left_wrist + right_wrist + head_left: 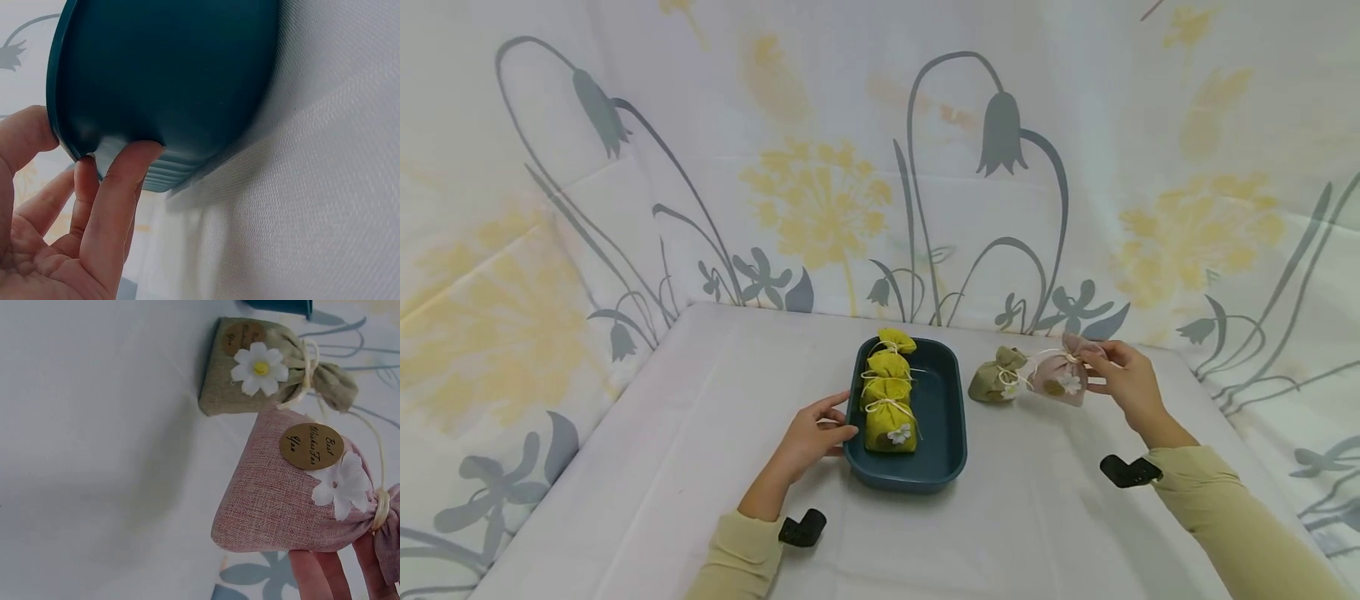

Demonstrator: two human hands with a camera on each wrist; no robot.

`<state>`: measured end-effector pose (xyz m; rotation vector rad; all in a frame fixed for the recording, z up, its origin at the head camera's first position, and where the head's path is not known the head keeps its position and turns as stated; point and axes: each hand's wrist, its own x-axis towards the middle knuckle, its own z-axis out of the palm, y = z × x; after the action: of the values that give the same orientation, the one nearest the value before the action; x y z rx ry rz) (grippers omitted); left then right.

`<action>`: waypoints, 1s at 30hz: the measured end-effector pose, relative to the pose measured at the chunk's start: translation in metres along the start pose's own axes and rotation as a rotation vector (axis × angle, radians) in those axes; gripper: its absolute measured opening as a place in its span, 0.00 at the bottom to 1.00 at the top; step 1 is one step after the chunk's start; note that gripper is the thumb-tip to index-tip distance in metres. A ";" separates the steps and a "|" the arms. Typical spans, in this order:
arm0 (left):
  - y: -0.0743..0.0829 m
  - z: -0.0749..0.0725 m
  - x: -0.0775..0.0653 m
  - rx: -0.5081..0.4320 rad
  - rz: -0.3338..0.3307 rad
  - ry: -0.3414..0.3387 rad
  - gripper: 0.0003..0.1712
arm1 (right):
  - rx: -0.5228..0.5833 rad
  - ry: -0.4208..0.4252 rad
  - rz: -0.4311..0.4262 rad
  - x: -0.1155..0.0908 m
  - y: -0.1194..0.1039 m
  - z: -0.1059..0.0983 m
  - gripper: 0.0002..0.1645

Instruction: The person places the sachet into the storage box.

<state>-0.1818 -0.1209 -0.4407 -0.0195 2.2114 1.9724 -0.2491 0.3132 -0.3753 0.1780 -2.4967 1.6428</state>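
My left hand (811, 432) grips the left side of a dark teal tub (942, 467), thumb and fingers about its rim. In the left wrist view the fingers (125, 181) press against the tub's smooth outer wall (169, 75). Several yellow-green drawstring pouches (891, 429) lie in a row along the tub's left side. My right hand (1123, 379) pinches a pink drawstring pouch (275, 494) by its tied neck. It carries a white flower and a round "Best Wishes For You" sticker. Just left of it sits an olive-green pouch (992, 385) with a daisy.
A white cloth (700, 467) covers the table. Behind it and at both sides hangs a flower-printed curtain (820, 108). The tub's right half shows its bare floor (938, 400) beside the row of pouches.
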 end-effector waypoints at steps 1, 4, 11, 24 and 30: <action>-0.002 0.000 0.001 0.001 0.000 0.002 0.34 | -0.002 0.002 0.001 -0.002 -0.004 -0.002 0.18; -0.005 -0.001 0.003 0.001 0.002 0.007 0.34 | -0.007 0.007 0.007 -0.007 -0.014 -0.006 0.17; -0.003 -0.002 0.002 0.000 0.001 0.015 0.33 | 0.096 0.004 0.008 -0.014 -0.036 -0.003 0.11; -0.004 0.000 0.002 0.003 -0.002 0.019 0.33 | 0.122 -0.050 -0.024 -0.013 -0.064 0.024 0.11; -0.003 0.001 0.002 0.002 -0.003 0.020 0.33 | 0.113 -0.099 -0.017 -0.006 -0.073 0.040 0.15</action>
<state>-0.1836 -0.1203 -0.4445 -0.0429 2.2244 1.9774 -0.2324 0.2474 -0.3260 0.2989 -2.4656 1.8111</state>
